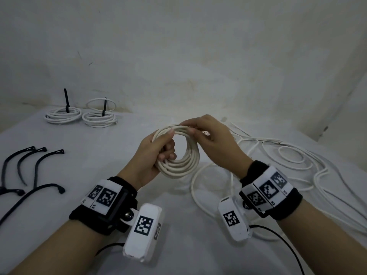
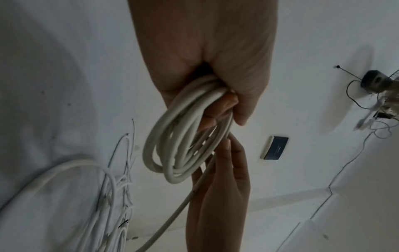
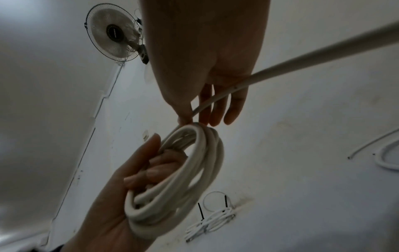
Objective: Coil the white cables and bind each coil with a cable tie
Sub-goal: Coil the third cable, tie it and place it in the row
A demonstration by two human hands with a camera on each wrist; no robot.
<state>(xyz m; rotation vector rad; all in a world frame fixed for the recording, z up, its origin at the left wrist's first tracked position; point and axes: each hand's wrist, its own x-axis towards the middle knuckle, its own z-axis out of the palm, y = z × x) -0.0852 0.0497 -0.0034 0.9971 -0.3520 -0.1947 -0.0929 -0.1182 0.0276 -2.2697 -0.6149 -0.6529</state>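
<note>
Coils of thick off-white round cable (image 1: 178,155) hang above the middle of the white cloth-covered table (image 1: 119,155), held between both hands. The left hand (image 1: 153,155) grips the left side of this coil, its fingers (image 1: 168,153) curled through the centre of the loops and its thumb lying along the top strands. In the left wrist view the same bundle of loops (image 2: 185,136) runs through that closed palm. The right hand (image 1: 214,141) meets the coil at its far top edge; thumb and forefinger pinch the cable there, while the other fingers (image 3: 224,105) stay nearly straight and close together. From the pinch, the uncoiled tail of the cable (image 3: 302,56) runs across the right palm, toward the loose heap.

That heap of loose white cables (image 1: 288,161) sprawls over the right part of the table, in tangled loops, near the right wrist.

At the far left of the table lie 2 finished white cable coils (image 1: 81,116), side by side, each bound by a black cable tie with its tail standing upright. On the near left, several loose black cable ties (image 1: 37,165) lie curved on the cloth, apart from one another.

A round wall fan (image 3: 114,41) shows in the right wrist view.
</note>
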